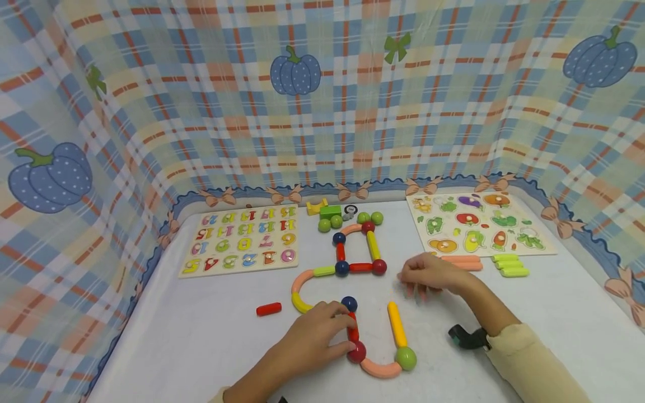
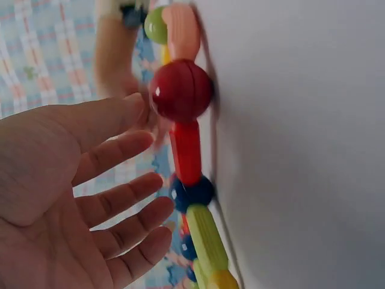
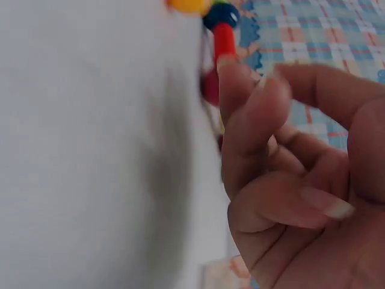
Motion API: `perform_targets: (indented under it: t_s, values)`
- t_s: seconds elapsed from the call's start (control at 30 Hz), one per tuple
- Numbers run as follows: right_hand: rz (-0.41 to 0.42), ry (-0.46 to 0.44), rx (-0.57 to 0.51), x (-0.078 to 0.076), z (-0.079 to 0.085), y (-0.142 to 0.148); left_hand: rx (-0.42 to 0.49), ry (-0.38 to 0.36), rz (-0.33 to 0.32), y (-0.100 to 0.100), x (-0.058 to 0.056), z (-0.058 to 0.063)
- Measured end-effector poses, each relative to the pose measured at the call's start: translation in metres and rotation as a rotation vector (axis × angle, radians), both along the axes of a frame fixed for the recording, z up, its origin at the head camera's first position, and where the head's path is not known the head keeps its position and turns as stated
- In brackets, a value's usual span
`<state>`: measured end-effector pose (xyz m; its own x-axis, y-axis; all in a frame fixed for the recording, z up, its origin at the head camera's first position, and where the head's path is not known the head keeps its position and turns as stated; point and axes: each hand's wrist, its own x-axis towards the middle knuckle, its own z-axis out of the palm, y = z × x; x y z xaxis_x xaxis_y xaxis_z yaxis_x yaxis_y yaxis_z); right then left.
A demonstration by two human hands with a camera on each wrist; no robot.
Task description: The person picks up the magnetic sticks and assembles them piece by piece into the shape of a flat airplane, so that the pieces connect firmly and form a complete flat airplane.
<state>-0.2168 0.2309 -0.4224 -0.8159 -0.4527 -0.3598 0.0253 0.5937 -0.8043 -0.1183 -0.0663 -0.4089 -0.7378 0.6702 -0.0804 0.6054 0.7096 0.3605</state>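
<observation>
A chain of coloured sticks and balls lies on the white table. My left hand [image 1: 316, 334] is beside its near part, fingers spread and relaxed. Its thumb tip is right at a dark red ball [image 1: 357, 352], and its fingers reach beside a red stick [image 2: 186, 153] that links this ball to a blue ball [image 1: 349, 304]. A curved pink stick [image 1: 381, 368] runs on to a green ball [image 1: 405, 359], from which a yellow-orange stick [image 1: 397, 324] points away. To the right, my right hand [image 1: 434, 272] hovers over the table, fingers loosely curled and holding nothing.
A loose red stick [image 1: 269, 309] lies left of the chain. Number puzzle board [image 1: 242, 270] stands back left, vegetable puzzle board [image 1: 484, 224] back right. Pink sticks [image 1: 466, 262] and light green sticks [image 1: 510, 265] lie before the latter. Green balls [image 1: 325, 225] sit at the back.
</observation>
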Motion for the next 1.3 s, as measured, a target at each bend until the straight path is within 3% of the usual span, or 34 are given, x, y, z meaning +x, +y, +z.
perform_targets:
  t_s: [0.13, 0.23, 0.4, 0.57, 0.63, 0.73, 0.9, 1.13, 1.3]
  values:
    - [-0.072, 0.265, 0.064, -0.052, 0.013, -0.006, -0.044, 0.058, -0.145, 0.027, -0.006, 0.002]
    - [-0.067, 0.417, 0.116, -0.093, 0.011, -0.015, -0.109, 0.018, -0.231, 0.051, -0.011, 0.003]
    - [-0.034, 0.375, 0.193, -0.139, -0.006, -0.031, -0.212, -0.092, -0.303, 0.081, -0.017, -0.001]
    - [-0.056, 0.394, 0.326, -0.150, -0.011, -0.038, -0.216, -0.156, -0.314, 0.091, -0.021, -0.003]
    - [-0.074, 0.405, 0.372, -0.146, -0.007, -0.038, -0.209, -0.170, -0.294, 0.091, -0.021, -0.003]
    - [-0.092, 0.343, 0.432, -0.131, 0.002, -0.033, -0.204, -0.189, -0.259, 0.091, -0.020, -0.003]
    - [-0.067, 0.213, 0.497, -0.084, 0.015, -0.019, -0.194, -0.200, -0.213, 0.090, -0.013, -0.004]
    - [-0.059, 0.063, 0.362, -0.008, 0.002, -0.016, -0.165, -0.147, -0.223, 0.088, -0.005, -0.007]
    - [-0.007, 0.041, 0.240, 0.020, -0.006, -0.028, -0.146, -0.124, -0.201, 0.087, -0.004, -0.009]
